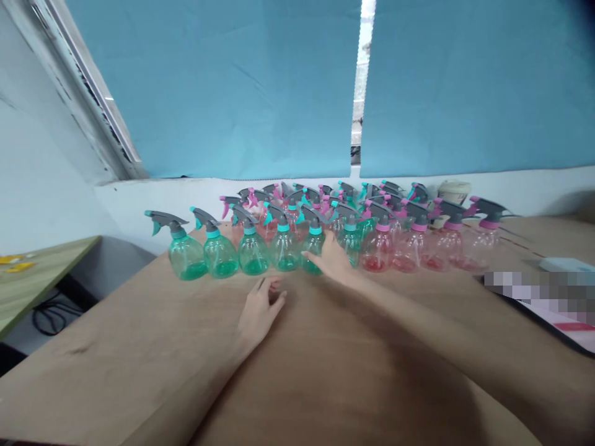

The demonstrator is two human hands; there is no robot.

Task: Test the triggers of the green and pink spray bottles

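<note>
My left hand [261, 311] rests on the wooden table, its fingers loosely curled and the thumb apart, with nothing in it. Just beyond it stand clear green spray bottles with grey and turquoise trigger heads, such as this green spray bottle [254, 251]. My right hand [333, 259] reaches to another green spray bottle [312, 243], thumb stretched across its front and fingers at its right side, partly hidden. A firm grip on it does not show. To the right, pink spray bottles [376, 246] continue the front row. Low in the bottles the colour looks deeper.
More spray bottles [292, 199] crowd behind the front row, against the wall. A pale cup-like container [453, 191] stands at the back right. A dark-edged flat item, partly pixelated [574, 328], lies on the table [139, 353] at right. Another table [51, 266] is at left.
</note>
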